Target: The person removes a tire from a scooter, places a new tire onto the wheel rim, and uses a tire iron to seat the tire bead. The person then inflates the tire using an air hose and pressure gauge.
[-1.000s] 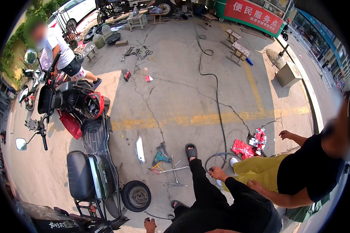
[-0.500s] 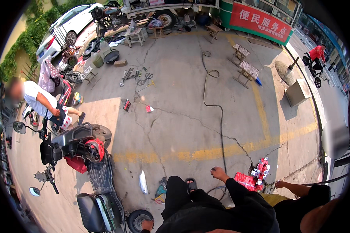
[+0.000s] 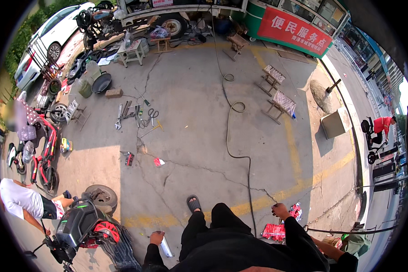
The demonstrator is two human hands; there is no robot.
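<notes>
My left hand (image 3: 157,238), fingers curled, hangs in front of a shiny silver piece (image 3: 166,248) lying on the ground; I see nothing in its grip. Further right, my right hand (image 3: 280,211) is closed, and whatever may be in it is too small to make out. Beneath that hand are red shiny packages (image 3: 274,232) and a red-and-white bundle (image 3: 296,212). One foot in a dark sandal (image 3: 194,203) is set forward on the concrete.
At left stands an electric scooter (image 3: 79,224), with a person in white (image 3: 18,197) beside it. A black hose (image 3: 249,186) runs along the ground. Hand tools (image 3: 138,113) lie ahead, with folding stools (image 3: 280,105) to their right. Another person's forearm (image 3: 328,248) is at lower right.
The view has shifted forward. My left hand has come away from beside the scooter's wheel to the silver piece. A sandalled foot is further ahead, and the person in white has moved nearer the scooter's handlebar.
</notes>
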